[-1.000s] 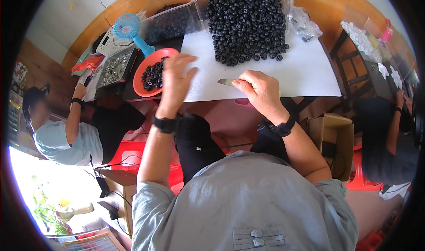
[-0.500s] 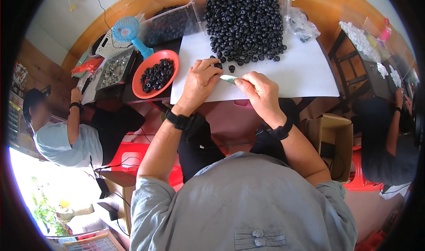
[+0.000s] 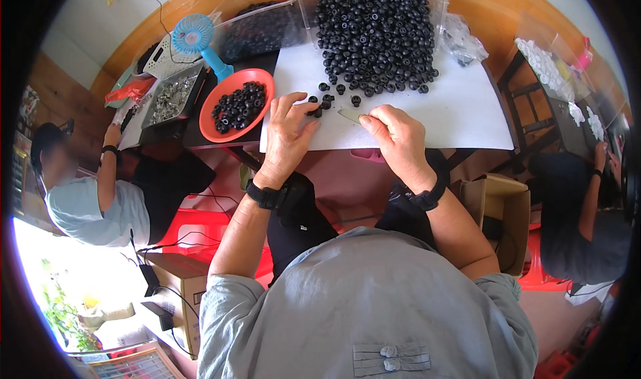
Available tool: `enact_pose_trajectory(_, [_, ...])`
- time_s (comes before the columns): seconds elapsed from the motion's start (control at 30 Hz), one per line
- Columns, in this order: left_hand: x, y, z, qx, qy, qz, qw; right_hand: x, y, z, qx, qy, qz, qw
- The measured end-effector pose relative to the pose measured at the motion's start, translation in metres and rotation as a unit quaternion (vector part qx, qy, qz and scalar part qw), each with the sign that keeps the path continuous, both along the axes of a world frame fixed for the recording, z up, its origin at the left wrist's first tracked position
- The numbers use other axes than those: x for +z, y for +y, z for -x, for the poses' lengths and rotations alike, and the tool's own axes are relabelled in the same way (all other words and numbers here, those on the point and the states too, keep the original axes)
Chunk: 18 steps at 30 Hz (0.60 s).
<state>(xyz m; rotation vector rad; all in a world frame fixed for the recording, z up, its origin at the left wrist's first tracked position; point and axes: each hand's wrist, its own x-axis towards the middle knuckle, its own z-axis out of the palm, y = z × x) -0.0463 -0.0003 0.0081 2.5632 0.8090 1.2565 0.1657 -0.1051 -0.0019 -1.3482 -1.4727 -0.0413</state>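
Daylight pours in on the left side of the room, and before the seated person stands a white-topped counter (image 3: 461, 128). Heaped at its far side, between clear plastic walls (image 3: 439, 18), is a large pile of small, round, black pieces (image 3: 374, 35). A few loose black pieces (image 3: 356, 101) lie nearer, between the pile and the hands.

I see the right hand (image 3: 397, 135) pinching a thin, pale, flat blade (image 3: 348, 116) between thumb and forefinger, its tip pointing left over the white surface. The left hand (image 3: 288, 135) has its fingers parted, thumb away from forefinger, right by the nearest loose pieces; I cannot tell whether a fingertip touches one.

Just left of that hand sits an orange-red oval bowl (image 3: 208, 115) holding more black pieces. Behind it stands a light-blue handheld fan (image 3: 193, 34), near a dark rectangular tray (image 3: 193, 95) of shiny silvery bits. Someone in a pale shirt (image 3: 97, 202) works at the left, and someone in dark clothes (image 3: 581, 199) sits at the right.
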Motion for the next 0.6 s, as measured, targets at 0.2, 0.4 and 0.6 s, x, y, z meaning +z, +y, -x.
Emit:
enact_pose_trajectory(0.2, [-0.001,-0.001,-0.005,0.014,-0.021,-0.004,1.000,0.013,0.009,0.001,-0.021,-0.216,-0.040,0.975])
enact_pose_trajectory(0.4, [-0.004,0.003,-0.015,0.043,0.028,-0.041,0.998,0.003,0.020,-0.014,-0.088,-0.312,-0.014,0.946])
enact_pose_trajectory(0.6, [0.003,0.001,-0.019,0.049,0.071,-0.088,0.992,0.002,0.015,-0.015,-0.068,-0.298,-0.007,0.952])
